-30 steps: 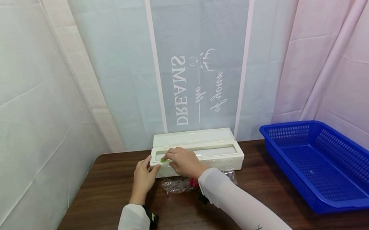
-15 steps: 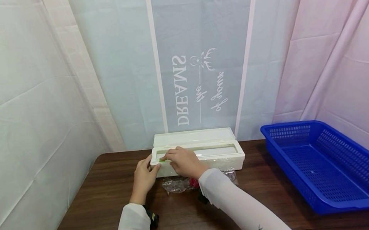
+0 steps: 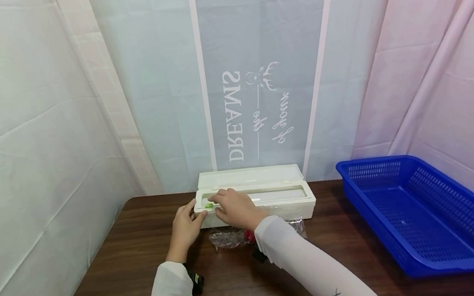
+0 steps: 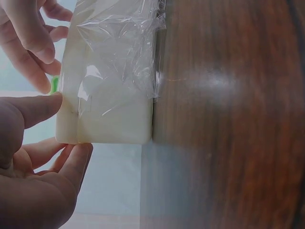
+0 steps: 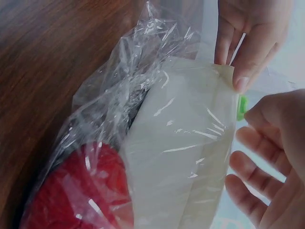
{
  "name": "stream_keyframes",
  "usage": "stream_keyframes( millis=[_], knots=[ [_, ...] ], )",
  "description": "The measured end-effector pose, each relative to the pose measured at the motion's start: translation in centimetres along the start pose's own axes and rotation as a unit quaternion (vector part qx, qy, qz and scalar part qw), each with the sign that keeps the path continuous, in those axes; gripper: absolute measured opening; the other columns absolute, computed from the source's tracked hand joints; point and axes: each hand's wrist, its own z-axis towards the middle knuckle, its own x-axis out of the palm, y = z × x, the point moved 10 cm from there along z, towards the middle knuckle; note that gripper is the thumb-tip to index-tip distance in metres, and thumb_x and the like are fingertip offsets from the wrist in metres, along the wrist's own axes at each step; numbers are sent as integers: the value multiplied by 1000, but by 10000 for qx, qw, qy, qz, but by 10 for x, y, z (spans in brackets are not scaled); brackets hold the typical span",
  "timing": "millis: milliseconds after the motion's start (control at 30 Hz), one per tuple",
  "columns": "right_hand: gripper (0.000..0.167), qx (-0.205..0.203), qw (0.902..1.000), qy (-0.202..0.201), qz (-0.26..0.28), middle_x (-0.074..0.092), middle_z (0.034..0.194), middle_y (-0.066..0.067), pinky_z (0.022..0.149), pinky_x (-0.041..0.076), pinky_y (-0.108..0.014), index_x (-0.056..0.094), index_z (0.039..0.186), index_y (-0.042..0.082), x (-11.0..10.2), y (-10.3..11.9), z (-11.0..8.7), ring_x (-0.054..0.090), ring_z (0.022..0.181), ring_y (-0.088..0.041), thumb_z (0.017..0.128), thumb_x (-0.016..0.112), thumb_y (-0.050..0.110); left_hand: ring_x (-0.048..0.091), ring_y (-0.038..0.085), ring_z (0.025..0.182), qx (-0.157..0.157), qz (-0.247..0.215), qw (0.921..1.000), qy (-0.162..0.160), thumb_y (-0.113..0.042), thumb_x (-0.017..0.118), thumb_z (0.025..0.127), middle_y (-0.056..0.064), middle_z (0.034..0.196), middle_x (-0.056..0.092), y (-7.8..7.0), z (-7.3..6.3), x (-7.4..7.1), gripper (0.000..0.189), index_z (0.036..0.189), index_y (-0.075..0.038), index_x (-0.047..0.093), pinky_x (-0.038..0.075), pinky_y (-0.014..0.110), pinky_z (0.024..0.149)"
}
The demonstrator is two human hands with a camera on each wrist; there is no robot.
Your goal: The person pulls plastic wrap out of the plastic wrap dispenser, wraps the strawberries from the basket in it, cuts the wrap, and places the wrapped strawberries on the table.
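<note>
A white cling film dispenser (image 3: 268, 212) stands on the table with its lid (image 3: 249, 175) raised at the back. My left hand (image 3: 184, 227) grips its left end, thumb on the front top edge and fingers around the corner. A small green slide cutter (image 3: 208, 205) sits near the left end of its top. Beside the cutter, my right hand (image 3: 237, 208) has loosely bent fingers; whether a fingertip touches it, I cannot tell. Clear film (image 4: 119, 52) hangs over the dispenser's front. Below lies a red item (image 5: 81, 191) under the film, its kind unclear.
A blue perforated plastic basket (image 3: 406, 255) stands at the right of the brown wooden table (image 3: 117, 264). Printed cloth (image 3: 257, 25) hangs behind the dispenser, with pale cloth at both sides.
My right fingers have drawn slightly right from the green slide cutter, which now shows more fully. My left hand keeps its grip on the dispenser.
</note>
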Motion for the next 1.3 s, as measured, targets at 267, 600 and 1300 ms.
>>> stream_keyframes(
  millis=[267,600,1300],
  knots=[
    [24,33,9970,-472,611,67,103,-6,79,54,-29,70,116,7,-8,4,2,63,94,-20,95,71,17,50,42,129,-93,-100,9999,91,-18,65,100,32,144,39,1,0,0,64,151,7,35,48,45,100],
    [20,126,9949,-629,772,66,99,-3,77,54,-24,71,109,10,2,4,1,64,91,-16,92,76,21,51,41,127,-99,-128,9998,96,-19,65,100,30,142,41,3,0,1,63,151,6,37,48,44,100],
    [18,89,9975,-537,453,70,108,0,82,56,-29,73,113,14,3,10,2,66,99,-17,95,72,17,50,41,128,42,-72,9999,102,-19,64,100,31,143,40,-1,0,-2,63,150,8,36,48,47,100]
  ],
)
